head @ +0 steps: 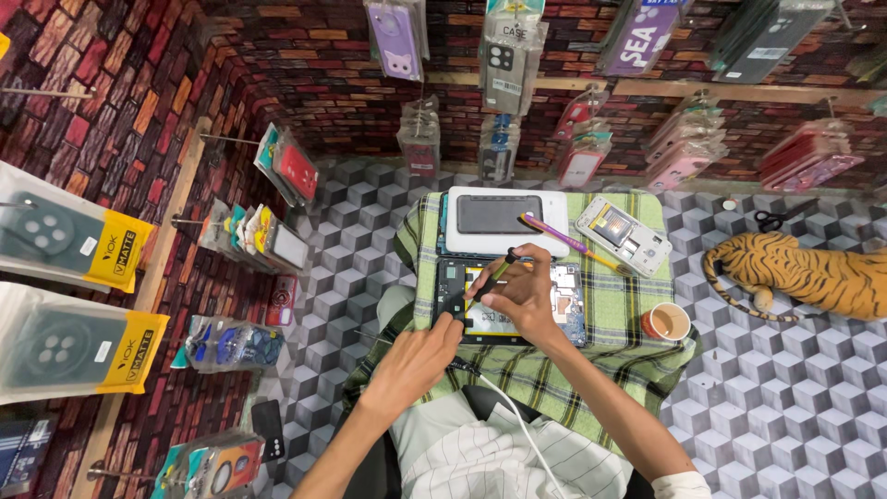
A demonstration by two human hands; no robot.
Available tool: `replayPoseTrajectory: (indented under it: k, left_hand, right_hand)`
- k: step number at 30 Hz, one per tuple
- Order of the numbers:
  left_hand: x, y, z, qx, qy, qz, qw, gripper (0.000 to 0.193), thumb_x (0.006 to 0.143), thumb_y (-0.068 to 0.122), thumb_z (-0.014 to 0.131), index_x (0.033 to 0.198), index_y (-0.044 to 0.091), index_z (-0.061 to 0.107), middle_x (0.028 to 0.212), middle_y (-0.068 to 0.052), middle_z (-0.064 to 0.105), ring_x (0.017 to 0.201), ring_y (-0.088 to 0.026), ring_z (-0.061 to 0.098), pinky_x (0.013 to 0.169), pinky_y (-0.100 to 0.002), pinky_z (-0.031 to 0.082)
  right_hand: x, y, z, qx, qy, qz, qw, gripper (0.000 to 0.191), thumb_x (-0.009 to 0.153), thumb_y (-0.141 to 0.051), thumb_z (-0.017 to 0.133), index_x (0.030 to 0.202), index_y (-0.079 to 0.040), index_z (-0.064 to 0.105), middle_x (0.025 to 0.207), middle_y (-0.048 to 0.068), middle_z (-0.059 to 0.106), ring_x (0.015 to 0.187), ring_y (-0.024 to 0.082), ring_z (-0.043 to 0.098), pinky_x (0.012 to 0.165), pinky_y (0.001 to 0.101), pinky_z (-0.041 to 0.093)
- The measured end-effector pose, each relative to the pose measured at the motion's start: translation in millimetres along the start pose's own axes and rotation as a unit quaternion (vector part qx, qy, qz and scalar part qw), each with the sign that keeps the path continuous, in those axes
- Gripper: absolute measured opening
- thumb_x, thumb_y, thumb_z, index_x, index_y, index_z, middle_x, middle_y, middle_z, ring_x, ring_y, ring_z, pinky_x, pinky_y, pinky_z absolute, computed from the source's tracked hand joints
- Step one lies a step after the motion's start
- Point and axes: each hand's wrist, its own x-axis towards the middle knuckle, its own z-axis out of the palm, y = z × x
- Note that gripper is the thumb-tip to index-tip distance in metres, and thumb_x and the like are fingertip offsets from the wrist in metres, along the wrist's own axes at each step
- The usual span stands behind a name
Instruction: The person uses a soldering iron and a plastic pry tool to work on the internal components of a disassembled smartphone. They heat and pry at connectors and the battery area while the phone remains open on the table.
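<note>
At the centre of the frame, an opened phone (506,300) lies with its insides showing on a green checked cloth (619,305). The right hand (517,294) grips a thin dark tool (494,274), tip down on the phone. The left hand (416,356), fingers curled, presses the phone's lower left corner. Just above sit a white box (506,222) and a phone frame (624,236); a cup (667,322) stands to the right.
</note>
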Motion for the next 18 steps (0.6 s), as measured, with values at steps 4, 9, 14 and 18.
replayPoseTrajectory:
  k: [4, 9, 14, 18]
  left_hand:
    - [3.3, -1.0, -3.3, -0.002, -0.005, -0.006, 1.000, 0.016, 0.085, 0.003, 0.064, 0.098, 0.005, 0.055, 0.092, -0.008, 0.054, 0.062, -0.023, 0.061, 0.056, -0.038, 0.048]
    - [5.4, -2.5, -16.4, -0.031, 0.040, 0.007, 0.999, 0.010, 0.092, 0.009, 0.064, 0.096, 0.006, 0.056, 0.090, -0.008, 0.052, 0.061, -0.024, 0.060, 0.055, -0.040, 0.047]
    - [18.6, -9.0, -26.2, -0.070, 0.015, -0.013, 0.997, 0.008, 0.096, 0.010, 0.061, 0.095, 0.005, 0.055, 0.090, -0.009, 0.053, 0.061, -0.027, 0.063, 0.052, -0.041, 0.050]
    - [32.6, -8.3, -27.3, -0.045, 0.038, 0.003, 0.998, 0.011, 0.099, 0.012, 0.060, 0.094, 0.004, 0.054, 0.087, -0.010, 0.053, 0.060, -0.026, 0.065, 0.050, -0.039, 0.050]
  right_hand:
    - [0.6, 1.0, 0.1, -0.005, 0.009, -0.006, 1.000, 0.075, 0.089, 0.018, 0.065, 0.140, -0.023, 0.029, 0.107, 0.018, 0.062, 0.101, 0.033, 0.070, 0.090, 0.0532, 0.063]
    - [4.1, 0.1, -0.8, -0.010, 0.051, -0.026, 0.998, 0.075, 0.090, 0.017, 0.065, 0.141, -0.022, 0.028, 0.108, 0.018, 0.062, 0.101, 0.033, 0.070, 0.093, 0.0531, 0.062]
    - [4.7, -9.6, -7.1, -0.006, 0.108, -0.038, 0.993, 0.076, 0.090, 0.015, 0.068, 0.143, -0.022, 0.028, 0.109, 0.018, 0.062, 0.100, 0.033, 0.071, 0.090, 0.0510, 0.061]
    - [-2.3, -23.9, -14.9, -0.048, 0.130, -0.075, 0.988, 0.076, 0.089, 0.015, 0.068, 0.143, -0.023, 0.029, 0.109, 0.017, 0.062, 0.100, 0.032, 0.070, 0.091, 0.0514, 0.062]
